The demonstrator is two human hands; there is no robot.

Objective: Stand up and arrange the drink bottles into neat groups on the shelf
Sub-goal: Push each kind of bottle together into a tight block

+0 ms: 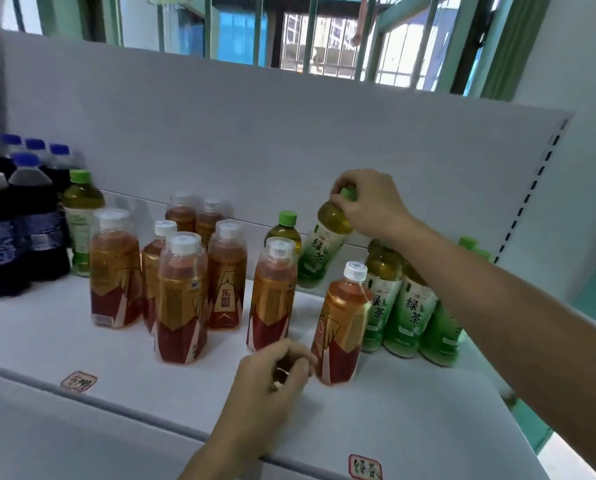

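Head view
Right hand: the right hand (369, 202) reached over the shelf (410, 410), its fingers (341, 201) clamped round the green cap of a green tea bottle (324, 251).
Held bottle: tilted, its cap leaning right and its base near the back of the shelf; whether the base touched the shelf could not be told.
Left hand: the left hand (272, 379) hovered near the shelf's front edge, fingers loosely curled together on nothing, just left of the nearest red tea bottle (341, 323).
Nearest red tea bottle: leaning slightly, white cap uppermost.
Red tea group: seven more red tea bottles (182, 299) stood upright mid-shelf, loosely clustered.
Green tea group: several green tea bottles (407, 306) stood close together at right, under the right forearm.
Other green bottles: one upright (282, 233) behind the red group; another (80, 220) beside the cola.
Cola bottles: dark, blue-capped cola bottles (30, 220) bunched at far left.
Shelf labels: two red-bordered labels (78, 381) on the front edge.
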